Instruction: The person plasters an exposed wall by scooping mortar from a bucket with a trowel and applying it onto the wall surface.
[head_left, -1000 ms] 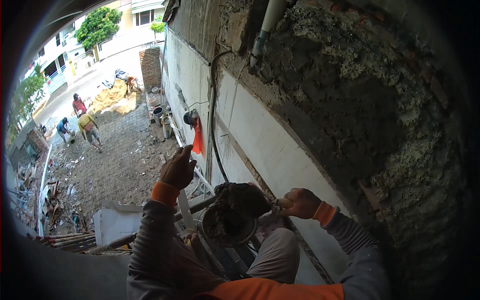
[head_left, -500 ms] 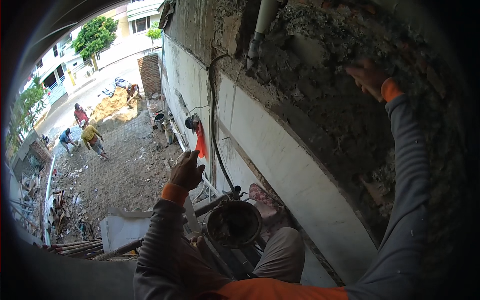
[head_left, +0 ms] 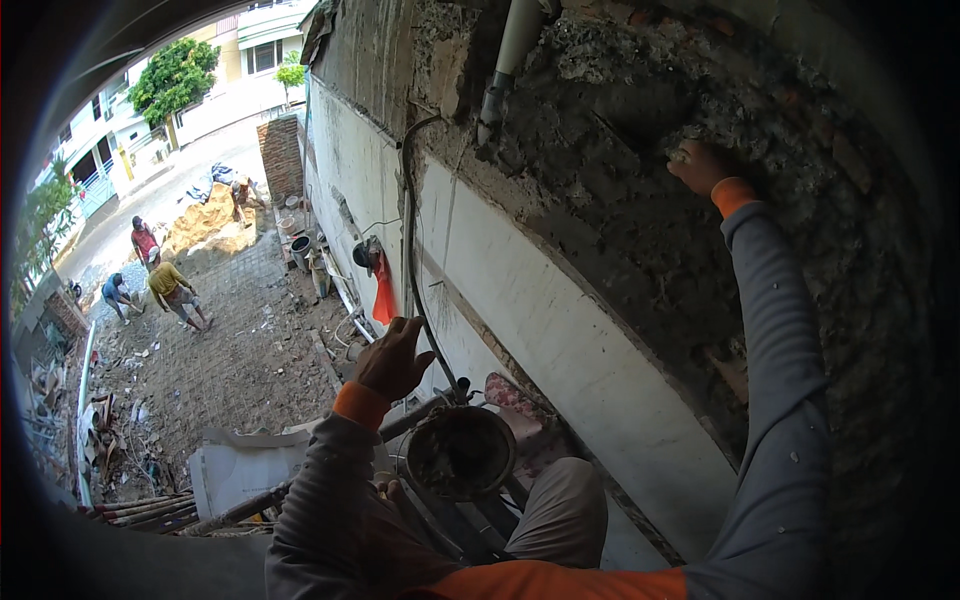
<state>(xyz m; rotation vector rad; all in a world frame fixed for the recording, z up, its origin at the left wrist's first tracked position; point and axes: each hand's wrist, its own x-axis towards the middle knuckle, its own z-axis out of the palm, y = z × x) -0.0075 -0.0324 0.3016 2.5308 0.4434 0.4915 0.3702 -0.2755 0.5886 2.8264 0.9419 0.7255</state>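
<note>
The right hand (head_left: 700, 165) is up high, pressed on the rough grey mortar wall (head_left: 620, 200). Its fingers are bent against the wet mortar, and it is hard to tell if they hold anything. The left hand (head_left: 392, 360) has its fingers half spread, gripping nothing, touching or just beside a thin black cable (head_left: 408, 250); I cannot tell which. Just below those fingers sits a round dark bucket (head_left: 460, 452) of mortar. Its far rim is partly hidden. An orange cloth (head_left: 384, 290) hangs above the left fingers. Small people (head_left: 172, 288) stand far below.
</note>
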